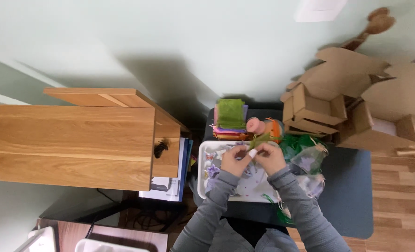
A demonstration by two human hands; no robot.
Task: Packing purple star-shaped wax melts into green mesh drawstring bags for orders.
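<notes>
Sheer green fabric pouch [231, 113], seemingly organza; smooth white plastic tray [202, 163].

brown cardboard boxes [357, 93] piled at the right, flaps open, against the pale wall. a stack of sheer pouches [230, 119], green on top, pink and orange under, sits behind the white tray. filled green pouches [305, 154] lie just right of the hands. no labels or screens showing.

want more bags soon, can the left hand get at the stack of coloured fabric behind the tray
Probably yes. The stack of coloured fabric lies just beyond the white tray, nothing between it and the left hand; both hands are busy with a small piece.
</notes>
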